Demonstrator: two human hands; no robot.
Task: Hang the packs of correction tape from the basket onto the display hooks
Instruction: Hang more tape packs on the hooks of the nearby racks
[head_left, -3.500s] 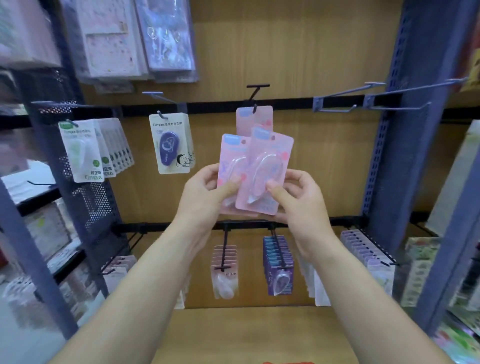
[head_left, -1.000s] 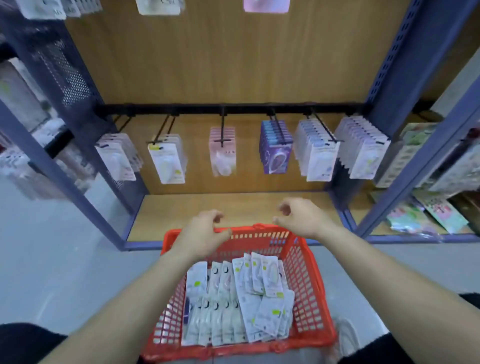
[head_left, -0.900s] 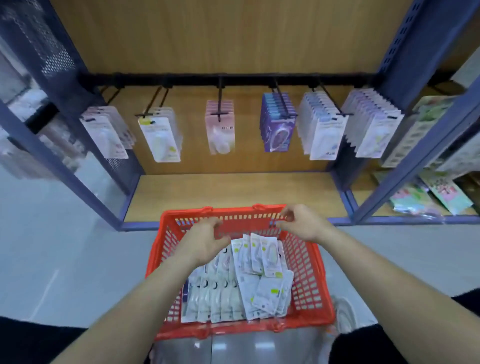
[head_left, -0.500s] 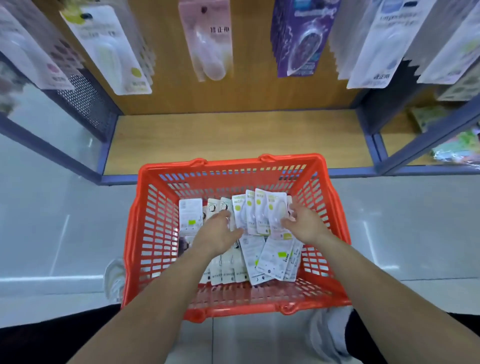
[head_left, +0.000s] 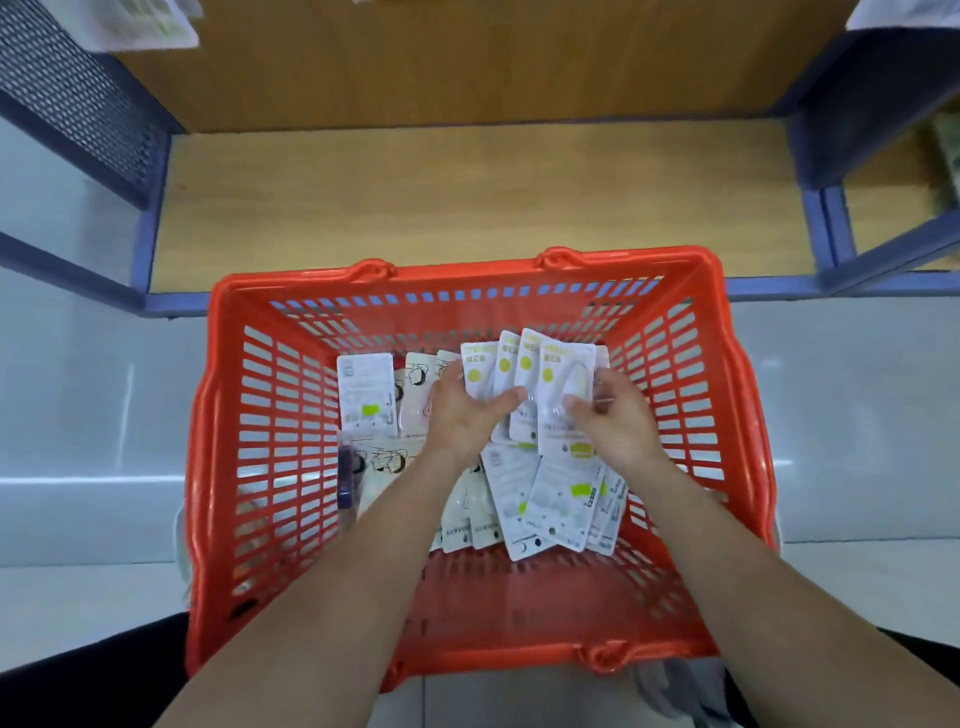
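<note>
Red mesh basket (head_left: 260, 415) on glossy grey floor (head_left: 78, 415), white correction-tape packs (head_left: 561, 499) piled inside, wooden bottom shelf (head_left: 467, 208) beyond.

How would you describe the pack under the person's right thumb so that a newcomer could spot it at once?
In the red basket, the left hand and right hand hold up a fan of packs with yellow-green dots. It is the rightmost dotted pack, pinched by the right thumb; it alone is overlapped by no other pack.
</note>
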